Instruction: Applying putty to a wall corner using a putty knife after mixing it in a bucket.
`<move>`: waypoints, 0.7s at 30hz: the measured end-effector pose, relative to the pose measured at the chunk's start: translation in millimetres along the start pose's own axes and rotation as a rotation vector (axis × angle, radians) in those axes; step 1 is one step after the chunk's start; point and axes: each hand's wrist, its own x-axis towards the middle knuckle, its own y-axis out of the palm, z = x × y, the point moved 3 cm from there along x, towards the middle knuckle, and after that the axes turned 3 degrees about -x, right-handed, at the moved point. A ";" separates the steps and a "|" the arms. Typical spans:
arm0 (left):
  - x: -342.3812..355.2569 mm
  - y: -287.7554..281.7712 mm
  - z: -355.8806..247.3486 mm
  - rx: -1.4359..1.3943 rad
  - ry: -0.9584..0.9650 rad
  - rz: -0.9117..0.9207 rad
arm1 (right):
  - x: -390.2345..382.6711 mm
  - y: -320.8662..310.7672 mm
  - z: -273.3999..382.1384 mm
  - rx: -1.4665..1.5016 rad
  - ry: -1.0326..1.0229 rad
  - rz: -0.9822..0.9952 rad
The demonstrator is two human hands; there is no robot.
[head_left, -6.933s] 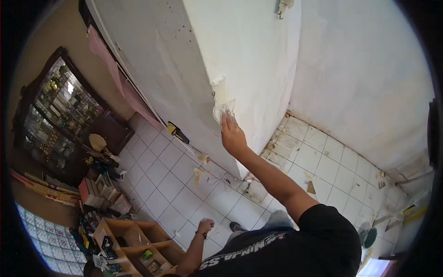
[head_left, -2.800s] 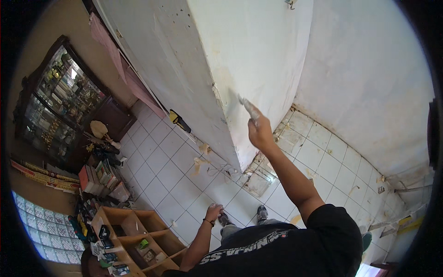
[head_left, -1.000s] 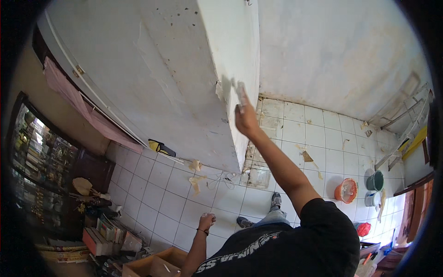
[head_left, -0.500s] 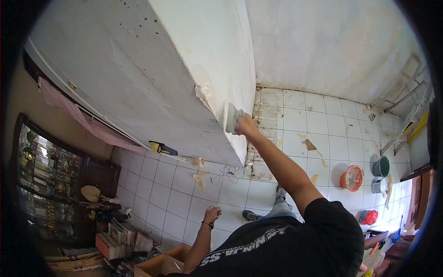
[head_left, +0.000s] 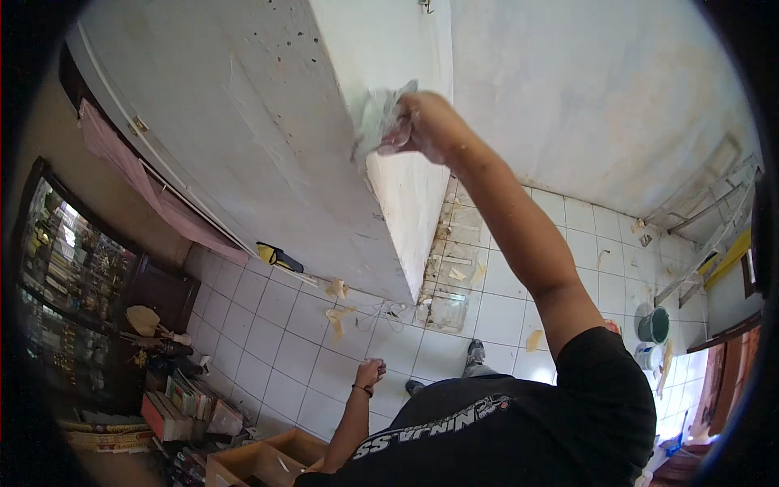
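My right hand [head_left: 418,126] grips a pale, flat scraper [head_left: 377,118], both streaked white and blurred, against the wall corner [head_left: 389,211] of a white column. The column's paint is cracked and spotted along its shaded face, while the lit face is smoother. My left hand [head_left: 370,371] hangs low over the tiled floor, fingers curled and whitened; whether something small sits in them I cannot make out.
Tiles [head_left: 312,353] carry paper scraps and a loose cable. A ladder [head_left: 714,227], green bucket [head_left: 654,325] and white pail [head_left: 648,357] stand right. Books [head_left: 162,414], a wooden cubby shelf [head_left: 227,467] and a glass cabinet [head_left: 61,268] line the left. A pink cloth [head_left: 154,191] hangs nearby.
My right hand with the scraper has moved up the corner from lower down half a second ago. The view has shifted slightly; my left hand stays low.
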 end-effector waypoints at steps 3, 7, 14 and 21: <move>10.4 2.6 -1.7 -0.005 0.035 0.011 | -19.0 -7.5 24.6 0.068 -0.089 0.042; 12.4 8.0 2.5 -0.101 0.070 0.062 | -44.6 -27.9 10.5 0.139 -0.158 -0.106; -14.4 18.1 8.5 0.031 0.045 -0.006 | -57.2 -63.2 -90.8 0.010 -0.134 -0.207; -19.9 13.6 11.7 0.061 0.000 -0.077 | -51.4 -78.6 -176.6 0.191 0.056 -0.282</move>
